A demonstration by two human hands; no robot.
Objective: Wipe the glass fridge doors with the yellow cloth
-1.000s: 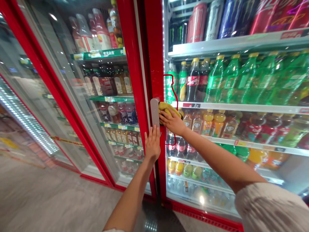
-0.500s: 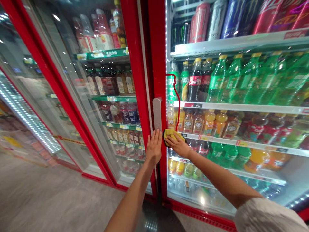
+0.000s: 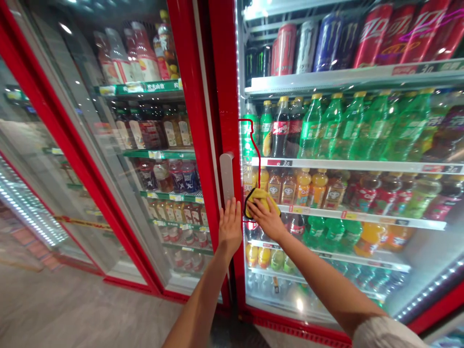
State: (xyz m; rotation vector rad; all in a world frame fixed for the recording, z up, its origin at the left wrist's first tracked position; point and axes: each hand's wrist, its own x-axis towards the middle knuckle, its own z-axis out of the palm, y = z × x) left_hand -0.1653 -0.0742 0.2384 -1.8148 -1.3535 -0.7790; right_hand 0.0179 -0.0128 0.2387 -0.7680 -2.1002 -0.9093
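Observation:
My left hand (image 3: 230,227) lies flat on the red door frame (image 3: 224,82), fingers stretched out and pointing up. Its fingertips reach the lower end of the grey door handle (image 3: 227,176). To its right, my right hand (image 3: 267,216) presses a yellow cloth (image 3: 270,197) with a dark edge against the glass door of a lit drinks cooler. The cloth is bunched under the fingers, just right of the frame. A thin red outline (image 3: 259,164) on the glass runs down to the cloth. Part of the cloth is hidden under my hand.
Behind the glass, shelves hold cans (image 3: 328,41), green bottles (image 3: 329,128) and orange drinks (image 3: 319,186). A second cooler with a red frame (image 3: 183,82) stands at left, with bottles (image 3: 143,55) inside. Grey floor (image 3: 83,314) shows at lower left.
The yellow cloth and my right hand have moved right, from beside the frame's edge farther onto the glass. My left hand stays by the handle. The view has turned slightly right.

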